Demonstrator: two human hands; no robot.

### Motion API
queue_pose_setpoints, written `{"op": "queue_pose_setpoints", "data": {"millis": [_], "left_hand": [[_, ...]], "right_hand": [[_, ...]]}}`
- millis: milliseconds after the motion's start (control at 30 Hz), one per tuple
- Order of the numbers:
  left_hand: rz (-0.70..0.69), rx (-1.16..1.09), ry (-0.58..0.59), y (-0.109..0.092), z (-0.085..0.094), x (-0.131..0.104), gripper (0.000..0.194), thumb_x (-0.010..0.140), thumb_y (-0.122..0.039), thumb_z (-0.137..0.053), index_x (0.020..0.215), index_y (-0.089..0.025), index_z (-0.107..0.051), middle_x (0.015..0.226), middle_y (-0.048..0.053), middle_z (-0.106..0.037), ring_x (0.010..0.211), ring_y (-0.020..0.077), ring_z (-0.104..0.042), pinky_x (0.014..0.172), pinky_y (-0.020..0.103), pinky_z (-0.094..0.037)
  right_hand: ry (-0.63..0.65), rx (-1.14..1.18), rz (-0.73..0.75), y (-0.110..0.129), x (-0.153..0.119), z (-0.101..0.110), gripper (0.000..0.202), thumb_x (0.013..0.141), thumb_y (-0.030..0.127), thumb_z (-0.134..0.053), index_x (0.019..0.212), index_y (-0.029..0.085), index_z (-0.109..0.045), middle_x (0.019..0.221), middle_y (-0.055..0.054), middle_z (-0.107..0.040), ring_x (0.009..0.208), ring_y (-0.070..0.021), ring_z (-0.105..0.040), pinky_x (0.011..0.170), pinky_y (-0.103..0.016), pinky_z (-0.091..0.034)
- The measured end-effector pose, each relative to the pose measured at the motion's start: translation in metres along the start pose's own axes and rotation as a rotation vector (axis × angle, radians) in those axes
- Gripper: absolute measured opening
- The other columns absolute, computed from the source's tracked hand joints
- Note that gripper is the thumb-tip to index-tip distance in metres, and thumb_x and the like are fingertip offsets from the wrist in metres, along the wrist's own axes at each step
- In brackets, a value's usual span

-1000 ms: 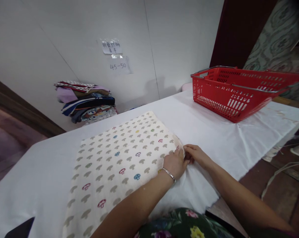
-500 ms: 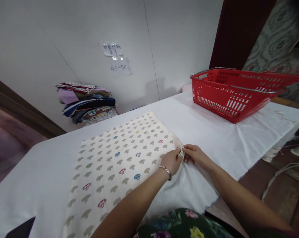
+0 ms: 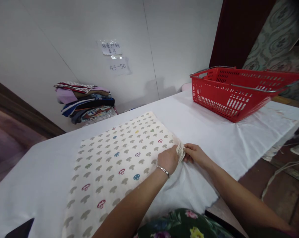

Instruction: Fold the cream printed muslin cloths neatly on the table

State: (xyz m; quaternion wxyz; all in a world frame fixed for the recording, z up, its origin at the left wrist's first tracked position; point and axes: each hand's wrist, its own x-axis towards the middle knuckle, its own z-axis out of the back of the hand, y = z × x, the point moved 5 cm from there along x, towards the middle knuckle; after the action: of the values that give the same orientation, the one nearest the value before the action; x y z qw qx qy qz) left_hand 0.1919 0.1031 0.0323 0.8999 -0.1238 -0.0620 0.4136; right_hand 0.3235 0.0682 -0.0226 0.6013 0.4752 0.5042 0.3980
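A cream cloth (image 3: pixel 129 155) printed with grey and coloured mushrooms lies spread, in folded layers, on the white-covered table. At its right edge, my left hand (image 3: pixel 168 159), with a bracelet at the wrist, is closed on the layered edge. My right hand (image 3: pixel 194 154) pinches the same edge from the right side, thumb on top. Between the two hands the edge is lifted a little and its layers show. The left fingertips are partly hidden by the cloth.
A red plastic basket (image 3: pixel 238 96) with metal handles stands at the right rear of the table (image 3: pixel 40 178). Several folded fabrics (image 3: pixel 87 102) are stacked at the back left by the wall. Two paper notes (image 3: pixel 117 67) hang on the wall. A dark object (image 3: pixel 19 228) pokes in at lower left.
My left hand has shifted slightly left, away from the right hand. More of the layered cloth edge shows between them. The right hand has stayed nearly in place.
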Motion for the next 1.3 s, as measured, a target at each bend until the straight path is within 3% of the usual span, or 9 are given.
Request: {"op": "queue_pose_setpoints", "data": {"millis": [133,267,367,567,733,933,1100,1300], "left_hand": [[-0.044,0.193,-0.056,-0.005,0.006,-0.002,0.034,0.088,-0.023,-0.033,0.119,-0.017,-0.046,0.087,0.009,-0.063,0.082,0.0226,-0.06,0.066,0.031,-0.044],[-0.113,0.215,0.052,-0.016,-0.008,-0.003,0.026,0.085,-0.015,-0.036,0.106,-0.015,-0.051,0.085,0.01,-0.062,0.082,0.0228,-0.06,0.065,0.032,-0.045],[-0.11,0.139,0.08,-0.018,-0.016,-0.004,0.023,0.087,-0.02,-0.035,0.104,-0.017,-0.051,0.087,0.008,-0.061,0.083,0.0212,-0.059,0.067,0.032,-0.044],[-0.062,-0.01,-0.048,-0.011,-0.008,-0.008,0.034,0.084,-0.047,-0.043,0.106,-0.024,-0.055,0.102,0.006,-0.054,0.092,0.0216,-0.053,0.07,0.032,-0.044],[0.016,-0.286,-0.076,-0.004,-0.011,-0.002,0.028,0.081,-0.043,-0.049,0.099,-0.024,-0.061,0.098,0.004,-0.056,0.092,0.0185,-0.053,0.078,0.029,-0.043],[0.159,-0.542,-0.05,0.01,-0.022,0.009,0.017,0.079,-0.029,-0.051,0.086,-0.02,-0.062,0.084,0.001,-0.063,0.078,0.0146,-0.057,0.073,0.026,-0.043],[0.075,-0.379,-0.128,0.0,-0.008,0.006,0.022,0.085,-0.029,-0.043,0.088,-0.02,-0.063,0.088,0.003,-0.062,0.082,0.0152,-0.056,0.073,0.026,-0.042],[-0.044,-0.098,-0.063,-0.016,-0.008,0.0,0.022,0.085,-0.035,-0.044,0.094,-0.023,-0.06,0.095,0.003,-0.058,0.085,0.0168,-0.055,0.07,0.027,-0.042]], "right_hand": [[-0.004,0.001,-0.011,0.0,0.0,0.0,0.033,0.075,0.038,-0.051,0.094,0.013,-0.06,0.05,-0.001,-0.06,0.04,-0.0104,-0.051,0.035,-0.019,-0.031],[-0.008,0.009,-0.02,0.004,-0.002,-0.002,0.03,0.074,0.035,-0.05,0.092,0.013,-0.06,0.049,0.0,-0.06,0.039,-0.0099,-0.051,0.035,-0.018,-0.031],[-0.017,-0.001,-0.029,0.006,-0.004,-0.002,0.028,0.073,0.033,-0.05,0.09,0.013,-0.059,0.049,0.0,-0.06,0.04,-0.0107,-0.052,0.035,-0.019,-0.033],[-0.029,0.002,0.005,0.008,-0.005,-0.001,0.03,0.074,0.037,-0.051,0.09,0.013,-0.059,0.049,0.001,-0.059,0.036,-0.0096,-0.049,0.035,-0.02,-0.034],[-0.021,0.007,-0.014,0.009,-0.005,-0.002,0.03,0.074,0.036,-0.05,0.091,0.014,-0.059,0.047,0.002,-0.058,0.037,-0.0102,-0.049,0.035,-0.02,-0.034],[-0.009,-0.018,-0.013,0.011,-0.006,-0.004,0.03,0.074,0.035,-0.05,0.092,0.013,-0.059,0.046,0.001,-0.058,0.037,-0.01,-0.048,0.037,-0.02,-0.035],[0.007,-0.025,0.017,0.01,-0.005,-0.003,0.031,0.076,0.036,-0.049,0.093,0.012,-0.059,0.047,0.001,-0.059,0.036,-0.0102,-0.048,0.037,-0.02,-0.036],[0.009,-0.005,0.042,0.006,-0.003,-0.003,0.029,0.077,0.036,-0.05,0.092,0.013,-0.059,0.047,0.002,-0.057,0.038,-0.0102,-0.049,0.036,-0.02,-0.036]]}}
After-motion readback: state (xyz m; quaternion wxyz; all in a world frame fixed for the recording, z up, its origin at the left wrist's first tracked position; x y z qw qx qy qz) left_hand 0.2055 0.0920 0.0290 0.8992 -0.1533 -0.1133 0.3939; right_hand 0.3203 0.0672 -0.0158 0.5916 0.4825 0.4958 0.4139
